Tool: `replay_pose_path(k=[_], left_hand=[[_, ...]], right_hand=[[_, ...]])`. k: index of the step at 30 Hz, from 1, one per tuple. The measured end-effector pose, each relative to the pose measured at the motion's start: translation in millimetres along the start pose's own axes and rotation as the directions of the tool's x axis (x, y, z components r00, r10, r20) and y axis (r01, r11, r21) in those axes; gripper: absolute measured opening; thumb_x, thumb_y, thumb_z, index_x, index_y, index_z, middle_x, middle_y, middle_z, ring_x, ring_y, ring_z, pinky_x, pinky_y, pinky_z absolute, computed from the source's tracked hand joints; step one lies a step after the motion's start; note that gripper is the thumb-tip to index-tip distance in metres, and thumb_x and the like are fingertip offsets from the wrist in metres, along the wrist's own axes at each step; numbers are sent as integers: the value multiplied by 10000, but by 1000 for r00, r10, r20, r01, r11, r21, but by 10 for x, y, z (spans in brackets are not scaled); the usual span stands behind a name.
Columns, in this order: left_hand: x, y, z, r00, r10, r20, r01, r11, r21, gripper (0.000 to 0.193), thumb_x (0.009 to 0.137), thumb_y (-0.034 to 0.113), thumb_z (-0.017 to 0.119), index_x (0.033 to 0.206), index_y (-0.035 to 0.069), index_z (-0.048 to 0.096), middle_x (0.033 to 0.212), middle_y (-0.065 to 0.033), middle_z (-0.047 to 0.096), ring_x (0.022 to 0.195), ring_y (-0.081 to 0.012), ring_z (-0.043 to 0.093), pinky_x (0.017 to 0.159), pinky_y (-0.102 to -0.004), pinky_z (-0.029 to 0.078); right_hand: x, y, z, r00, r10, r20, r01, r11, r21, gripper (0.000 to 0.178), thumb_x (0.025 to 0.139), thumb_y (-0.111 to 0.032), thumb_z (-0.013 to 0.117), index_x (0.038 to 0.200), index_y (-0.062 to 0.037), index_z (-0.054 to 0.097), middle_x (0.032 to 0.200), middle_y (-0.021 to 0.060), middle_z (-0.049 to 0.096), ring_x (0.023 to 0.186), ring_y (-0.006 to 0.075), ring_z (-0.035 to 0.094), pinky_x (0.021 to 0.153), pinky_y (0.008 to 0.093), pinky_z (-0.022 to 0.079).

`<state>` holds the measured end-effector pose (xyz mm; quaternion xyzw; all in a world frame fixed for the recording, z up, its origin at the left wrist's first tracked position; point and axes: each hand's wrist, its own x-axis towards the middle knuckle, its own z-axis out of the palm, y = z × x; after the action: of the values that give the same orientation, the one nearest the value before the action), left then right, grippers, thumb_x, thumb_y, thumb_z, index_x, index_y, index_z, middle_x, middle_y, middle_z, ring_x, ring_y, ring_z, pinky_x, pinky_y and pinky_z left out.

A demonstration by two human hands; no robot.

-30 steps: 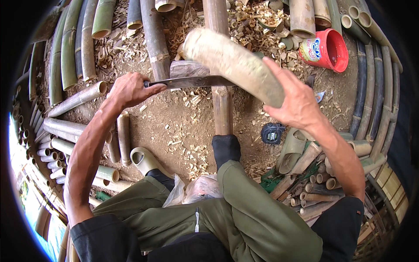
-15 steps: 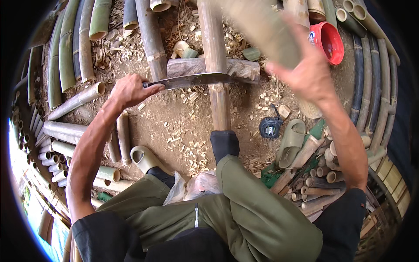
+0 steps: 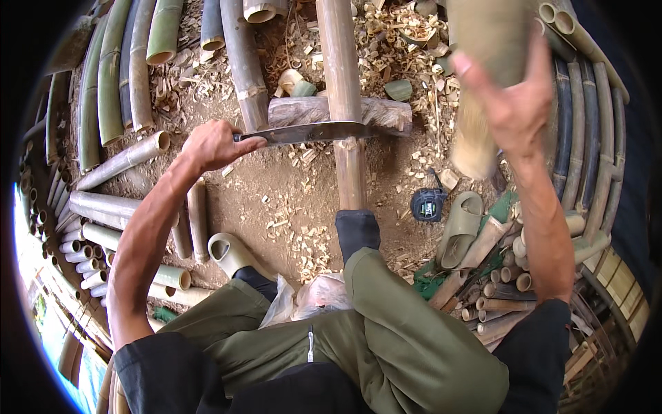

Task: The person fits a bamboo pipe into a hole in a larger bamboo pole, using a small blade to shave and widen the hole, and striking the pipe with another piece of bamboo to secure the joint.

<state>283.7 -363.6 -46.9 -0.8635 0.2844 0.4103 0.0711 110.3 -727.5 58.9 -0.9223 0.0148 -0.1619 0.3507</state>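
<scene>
My left hand (image 3: 215,146) is closed around the handle of a machete (image 3: 303,132). Its long dark blade lies crosswise over a bamboo pole (image 3: 350,176), just beyond a rough, paler ring near a joint. That pole runs away from me across a short log (image 3: 386,114), its near end against my dark-socked foot (image 3: 356,234). Raised at the right, my right hand (image 3: 514,114) grips a thick, pale club-like piece (image 3: 493,41), thumb on one side and fingers on the other. Motion blurs it, so whether it is wood or bamboo is unclear.
A black tape measure (image 3: 427,204) and an olive clog (image 3: 460,228) lie right of the pole; another clog (image 3: 233,252) is at left. Bamboo lengths (image 3: 107,76) line the left side, more poles (image 3: 592,131) the right. Cut pieces (image 3: 507,290) pile up near my right knee. Chips cover the ground.
My right hand and the club have swung up and to the right, now hiding the red bucket. The machete stays across the pole, and the view has shifted slightly.
</scene>
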Motion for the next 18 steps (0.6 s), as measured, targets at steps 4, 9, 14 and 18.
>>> replay_pose_path(k=[4,9,14,18], left_hand=[[-58,134,0,999,43,-19,-42,999,16,742,790,826,509,1053,186,776,594,-97,638,522,-221,613,549,-405,521],[-97,50,-24,989,116,-93,-104,986,127,717,810,792,524,1119,186,750,580,-81,606,500,-191,572,533,-386,511],[-119,-3,-233,878,-13,-478,-100,972,-211,622,869,705,556,952,114,731,556,38,527,455,-71,458,419,-286,400],[-500,302,239,679,1,-734,-223,953,-205,305,850,379,741,983,109,689,853,-44,595,673,-173,608,610,-333,522]], right_hand=[[-567,30,254,1000,4,31,-3,999,-35,751,770,-299,759,1432,-158,434,1176,195,589,971,387,667,874,457,576],[-578,-69,23,877,191,441,-29,937,-347,955,687,-217,818,1492,-46,331,1378,221,526,1229,382,559,1052,421,464],[-361,-109,-455,914,394,95,-399,832,386,732,792,-227,741,1390,20,399,1221,182,597,1053,226,629,935,345,513],[-552,-213,-639,833,526,172,-537,691,485,777,741,-238,757,1379,23,398,1143,147,604,1019,211,615,903,333,500]])
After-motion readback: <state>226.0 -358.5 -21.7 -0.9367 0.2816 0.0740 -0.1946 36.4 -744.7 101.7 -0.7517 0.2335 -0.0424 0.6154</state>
